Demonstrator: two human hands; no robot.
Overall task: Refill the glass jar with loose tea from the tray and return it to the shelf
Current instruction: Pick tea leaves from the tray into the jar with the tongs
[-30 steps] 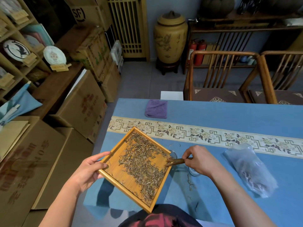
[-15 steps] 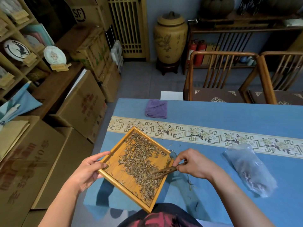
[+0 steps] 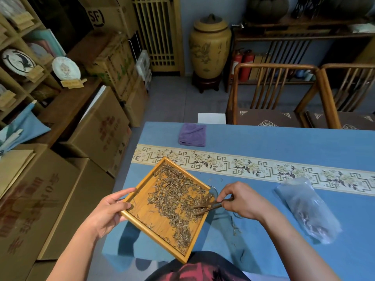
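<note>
Left hand [image 3: 105, 211], lower left of centre, is spread wide with thumb on top, forearm bare. Right hand [image 3: 241, 199], at centre, has fingertips pinched together, wrist bent leftward.

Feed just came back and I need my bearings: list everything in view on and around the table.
tray: 1, yellow wood, tilted over table's near-left corner
loose tea: pile, brown-green, in tray
wooden tool: 1, brown, tip in tea
glass jar: 1, clear, mostly hidden behind tray
plastic bag: 1, clear, table right
cloth: 1, purple, far table edge
chairs: 2, brown, behind table
urn: 1, yellow, floor
left hand: holds tray
right hand: holds tool
</note>
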